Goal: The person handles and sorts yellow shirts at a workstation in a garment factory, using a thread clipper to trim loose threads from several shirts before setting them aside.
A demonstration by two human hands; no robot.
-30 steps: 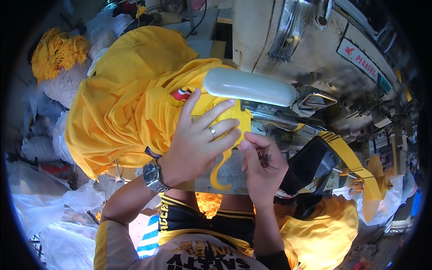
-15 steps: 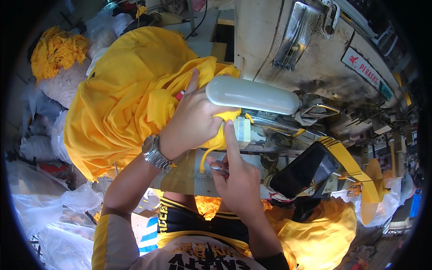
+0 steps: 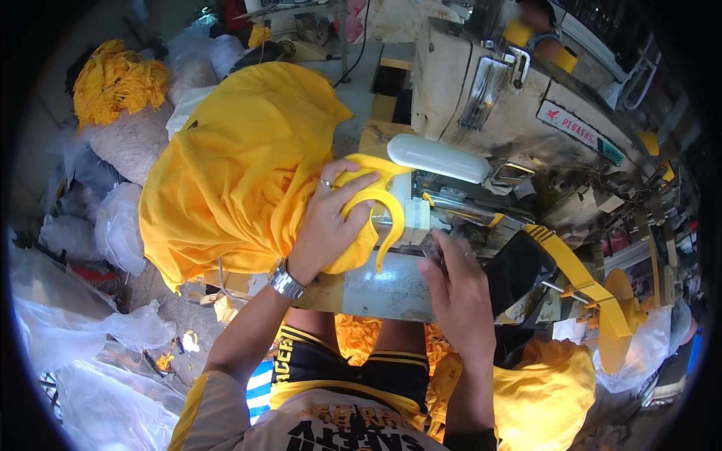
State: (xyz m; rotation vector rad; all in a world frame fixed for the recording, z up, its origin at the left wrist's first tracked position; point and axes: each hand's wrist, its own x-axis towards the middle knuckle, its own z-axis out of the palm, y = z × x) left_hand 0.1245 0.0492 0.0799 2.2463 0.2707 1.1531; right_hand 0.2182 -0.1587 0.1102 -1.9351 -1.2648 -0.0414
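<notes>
Yellow knit fabric point(image 3: 233, 165) lies heaped left of the sewing machine point(image 3: 481, 98), its edge at the machine's narrow arm. Across that edge my left hand point(image 3: 331, 225) has its fingers bent over the cloth, thumb and forefinger holding it. A narrow yellow band point(image 3: 393, 218) curls out beyond the thumb, its end hanging toward me. To the right, apart from the cloth, my right hand point(image 3: 459, 286) is closed round a small dark metal tool that looks like thread snips point(image 3: 438, 252); the fingers hide most of it.
A white lamp point(image 3: 438, 158) sits above the sewing spot. At the right are a dark phone point(image 3: 519, 274) and a yellow strip point(image 3: 587, 278) leading to a reel. Yellow cloth point(image 3: 545, 391) lies lower right; plastic bags point(image 3: 113, 398) lie left. Another person point(image 3: 538, 30) is at the far right.
My right hand has drawn back to the right, away from the cloth, with the tool. My left hand has shifted its hold, and the yellow band now curls out clearly. The view has shifted.
</notes>
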